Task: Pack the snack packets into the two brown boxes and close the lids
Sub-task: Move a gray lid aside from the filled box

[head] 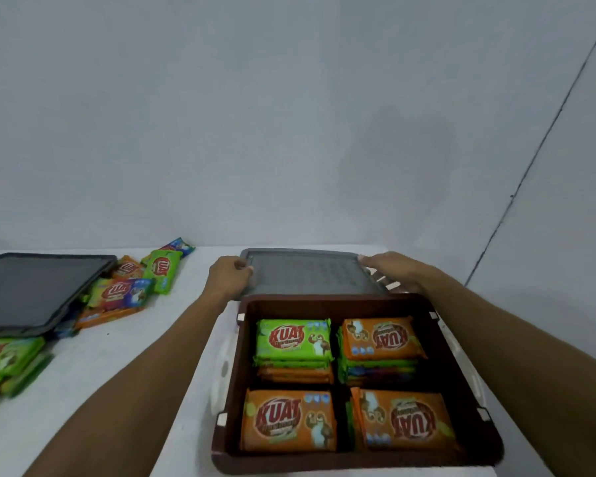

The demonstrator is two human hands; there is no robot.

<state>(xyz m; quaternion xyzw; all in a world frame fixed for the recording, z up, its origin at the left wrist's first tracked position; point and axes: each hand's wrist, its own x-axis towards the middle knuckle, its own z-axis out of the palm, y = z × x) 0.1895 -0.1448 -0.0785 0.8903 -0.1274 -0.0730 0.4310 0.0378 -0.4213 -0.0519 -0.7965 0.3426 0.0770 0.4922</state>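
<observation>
The brown box [338, 299] sat open on the white table [124, 359], packed with four stacks of Kuat snack packets [294, 339], green and orange on top. Just behind it, the left hand [228, 277] and right hand [391, 270] gripped the grey lid [307, 274] by its side edges. Loose packets [124, 291] lay well to the left.

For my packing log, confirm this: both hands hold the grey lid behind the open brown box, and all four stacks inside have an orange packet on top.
Not all four: in the head view the far-left stack has a green packet on top; the other three have orange packets. Otherwise right: left hand and right hand hold the grey lid behind the open brown box.
</observation>
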